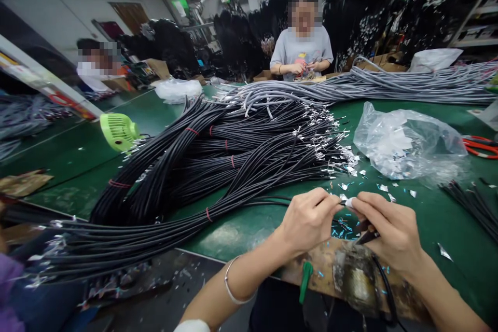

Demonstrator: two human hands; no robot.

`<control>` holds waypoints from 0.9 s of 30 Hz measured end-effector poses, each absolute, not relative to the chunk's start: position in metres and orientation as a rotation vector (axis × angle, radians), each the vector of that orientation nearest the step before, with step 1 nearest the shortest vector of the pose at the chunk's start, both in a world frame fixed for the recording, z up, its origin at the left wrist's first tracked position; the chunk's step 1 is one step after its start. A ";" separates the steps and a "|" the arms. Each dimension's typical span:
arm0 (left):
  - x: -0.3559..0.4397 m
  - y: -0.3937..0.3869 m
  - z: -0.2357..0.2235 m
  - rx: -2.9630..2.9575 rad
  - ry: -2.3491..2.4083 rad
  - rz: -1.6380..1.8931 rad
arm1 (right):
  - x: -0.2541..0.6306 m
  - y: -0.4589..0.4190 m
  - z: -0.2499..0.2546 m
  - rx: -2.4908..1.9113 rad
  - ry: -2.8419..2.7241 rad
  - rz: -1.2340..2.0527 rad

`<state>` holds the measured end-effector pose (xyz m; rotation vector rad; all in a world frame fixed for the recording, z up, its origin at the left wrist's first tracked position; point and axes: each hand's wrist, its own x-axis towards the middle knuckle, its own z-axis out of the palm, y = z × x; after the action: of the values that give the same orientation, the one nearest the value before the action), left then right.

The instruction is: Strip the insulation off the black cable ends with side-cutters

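Observation:
My left hand [311, 218] is closed in a pinch on the end of a black cable [278, 200], which runs back toward the pile. Right beside it, my right hand [389, 225] pinches the whitish foil tip [349, 202] at that cable's end. Under my right fingers shows a dark pointed tool [368, 237]; whether the palm grips it is hidden. Below the hands, a worn metal fixture [358, 277] sits on a wooden board [295, 270]. Blue and silver scraps [340, 228] lie on the table just behind the board.
Bundled black cables [218, 166] with red ties cover the table's middle, grey cables [350, 85] behind them. A plastic bag of scraps [408, 140], orange-handled pliers [482, 146] and more black cables [474, 210] lie right. A green fan [119, 131] stands left. A co-worker [303, 46] sits opposite.

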<state>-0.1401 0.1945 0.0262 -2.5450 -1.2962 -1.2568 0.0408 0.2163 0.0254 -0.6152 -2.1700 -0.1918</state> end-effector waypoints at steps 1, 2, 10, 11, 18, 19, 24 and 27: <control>-0.138 0.193 0.026 -2.537 -1.342 -1.179 | 0.041 0.217 0.022 -0.582 -2.186 -0.275; -0.136 0.191 0.025 -2.526 -1.385 -1.129 | 0.041 0.218 0.020 -0.576 -2.185 -0.330; -0.135 0.197 0.029 -2.777 -2.083 -1.861 | 0.031 0.218 0.016 -0.558 -2.076 -0.227; -0.137 0.199 0.030 -2.835 -2.155 -2.024 | 0.029 0.218 0.017 -0.582 -2.047 -0.142; -0.148 0.204 0.036 -3.438 -2.038 -2.172 | 0.015 0.223 0.023 -0.799 -1.654 0.876; -0.148 0.203 0.037 -3.473 -2.017 -2.033 | 0.014 0.225 0.023 -0.821 -1.624 0.926; -0.142 0.199 0.038 -3.392 -1.991 -1.692 | 0.027 0.231 0.025 -0.979 -1.433 0.949; -0.141 0.200 0.037 -3.093 -2.146 -2.095 | 0.037 0.231 0.030 -1.104 -1.412 0.829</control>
<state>-0.1410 0.1995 0.0374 -3.0929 -2.1458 -2.0950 0.0369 0.2314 0.0302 -1.1041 -1.4122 0.8295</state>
